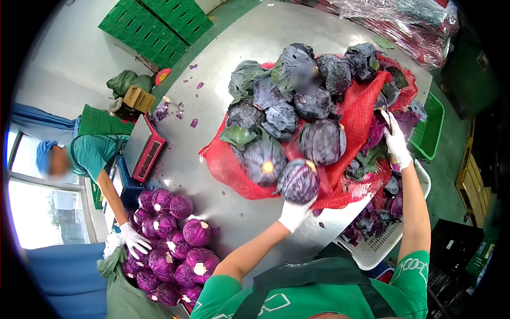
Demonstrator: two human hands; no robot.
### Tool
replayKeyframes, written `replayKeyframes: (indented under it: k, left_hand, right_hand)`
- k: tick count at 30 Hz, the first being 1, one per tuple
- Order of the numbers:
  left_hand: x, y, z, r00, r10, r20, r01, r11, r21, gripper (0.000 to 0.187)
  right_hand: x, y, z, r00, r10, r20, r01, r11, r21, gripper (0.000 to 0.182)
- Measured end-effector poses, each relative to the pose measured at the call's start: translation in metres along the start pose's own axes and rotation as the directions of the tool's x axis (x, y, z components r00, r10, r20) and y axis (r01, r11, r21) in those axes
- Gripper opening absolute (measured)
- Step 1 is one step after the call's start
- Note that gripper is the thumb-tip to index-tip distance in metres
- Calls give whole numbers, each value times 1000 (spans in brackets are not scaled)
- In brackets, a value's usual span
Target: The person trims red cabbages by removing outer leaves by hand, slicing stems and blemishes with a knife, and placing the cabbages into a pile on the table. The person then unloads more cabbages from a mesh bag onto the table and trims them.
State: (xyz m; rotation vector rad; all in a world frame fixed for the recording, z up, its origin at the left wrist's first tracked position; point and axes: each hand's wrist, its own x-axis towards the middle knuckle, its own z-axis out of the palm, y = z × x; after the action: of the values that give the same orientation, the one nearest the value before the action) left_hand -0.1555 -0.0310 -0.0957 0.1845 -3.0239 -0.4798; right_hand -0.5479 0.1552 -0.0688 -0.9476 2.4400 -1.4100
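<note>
Holding the cabbage (297, 184) at the near edge of the red net (220, 159), my left hand (295, 214) clamps fingers underneath; I judge it heavy, firm, slippery, best supported from below. Right hand (396, 141): fingers I cannot tell.

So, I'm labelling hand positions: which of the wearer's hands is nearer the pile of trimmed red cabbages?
Left. In view, the left hand is right of the pile, against another red cabbage; the right hand is much farther right, beside purple leaves.
</note>
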Motion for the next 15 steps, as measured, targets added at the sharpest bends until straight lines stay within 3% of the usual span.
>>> replayKeyframes:
  k: [3, 5, 6, 9, 10, 12, 13, 15]
  left_hand:
    - [56, -21, 6, 997, -45, -56, 50, 995, 88, 61]
    - [87, -33, 4, 986, -149, -70, 151, 988, 13, 60]
    - [96, -45, 11, 983, -140, -116, 141, 990, 1, 58]
    - [106, -46, 8, 977, -212, -27, 213, 977, 15, 59]
    - [102, -27, -14, 977, -212, -28, 212, 977, 19, 59]
    - [88, 18, -69, 937, -274, 217, 262, 962, 83, 61]
    - [69, 19, -75, 980, -56, 193, 38, 995, 96, 63]
    - [70, 25, -142, 846, 149, 513, -99, 987, -122, 56]
  right_hand:
    - [-27, -23, -16, 999, 42, -27, -42, 999, 22, 56]
    - [-50, -32, -20, 986, 113, -123, -115, 993, -9, 55]
    - [-63, -31, -19, 986, 77, -148, -80, 997, -13, 53]
    - [-98, -77, -15, 978, 70, -195, -66, 997, 26, 49]
    - [-112, -94, -14, 980, 103, -172, -115, 992, -58, 49]
    - [-140, -103, 0, 989, 105, -105, -90, 986, 137, 53]
    - [-152, -112, 8, 988, 143, -66, -120, 954, 273, 55]
    - [-177, -114, 29, 989, 124, -84, -89, 938, 335, 57]
